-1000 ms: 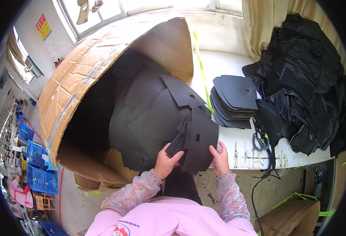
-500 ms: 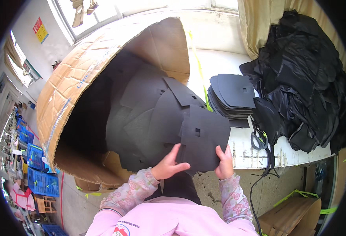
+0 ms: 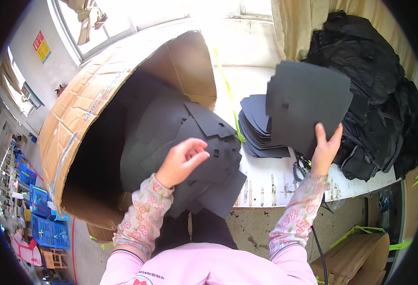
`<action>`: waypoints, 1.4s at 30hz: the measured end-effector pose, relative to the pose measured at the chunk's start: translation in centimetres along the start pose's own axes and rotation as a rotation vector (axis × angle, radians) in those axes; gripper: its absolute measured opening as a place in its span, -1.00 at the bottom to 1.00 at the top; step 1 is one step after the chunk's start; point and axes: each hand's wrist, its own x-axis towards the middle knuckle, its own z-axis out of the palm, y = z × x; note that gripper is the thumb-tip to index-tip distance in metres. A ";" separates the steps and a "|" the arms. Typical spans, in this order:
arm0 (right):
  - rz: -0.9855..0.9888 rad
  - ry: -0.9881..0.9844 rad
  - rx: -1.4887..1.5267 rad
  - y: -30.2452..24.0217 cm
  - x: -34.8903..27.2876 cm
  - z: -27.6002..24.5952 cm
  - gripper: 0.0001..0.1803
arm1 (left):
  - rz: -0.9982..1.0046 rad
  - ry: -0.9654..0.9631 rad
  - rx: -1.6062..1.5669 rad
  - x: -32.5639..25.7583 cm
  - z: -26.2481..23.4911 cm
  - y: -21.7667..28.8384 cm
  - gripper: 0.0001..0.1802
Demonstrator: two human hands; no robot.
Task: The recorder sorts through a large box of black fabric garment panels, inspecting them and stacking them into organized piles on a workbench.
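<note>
Black panels (image 3: 308, 104) up in my right hand (image 3: 325, 154), over the right side of the stack (image 3: 254, 112) on the worktop (image 3: 266, 173).

Right thumb and fingers clamped on the near edge; left edge looks stepped, so more than one sheet, can't count. Small cutout near that edge. Can't tell if they touch the stack; they hide part of it. Left hand (image 3: 180, 164) empty, fingers half curled, thumb slightly apart, above the loose panels (image 3: 166, 137) fanning out of the big carton (image 3: 83, 111), which lies on its side, mouth toward me. Yellow-green strap (image 3: 228, 95) between carton and stack. Black fabric heap (image 3: 375, 95) at far right, just beyond my panels. Curtain (image 3: 289, 28) behind. Second carton (image 3: 356, 259) down by the floor at right, blue crates (image 3: 50, 232) far left.
</note>
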 end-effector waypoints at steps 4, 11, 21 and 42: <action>-0.038 0.021 0.087 1.7 6.0 0.5 -0.55 | 0.007 0.022 0.004 -1.8 1.2 -1.5 -0.75; -0.577 0.018 -1.044 -2.6 7.4 6.3 -0.46 | -0.002 0.166 0.035 -3.9 0.0 -1.9 -0.82; -0.158 -0.618 -1.594 19.7 -3.1 12.0 -0.49 | 0.049 0.291 0.299 -4.2 -1.4 -3.0 -0.75; -0.391 -1.039 -0.520 9.0 -10.1 18.9 -0.74 | -0.196 0.281 0.232 -4.2 -1.3 -6.9 -0.29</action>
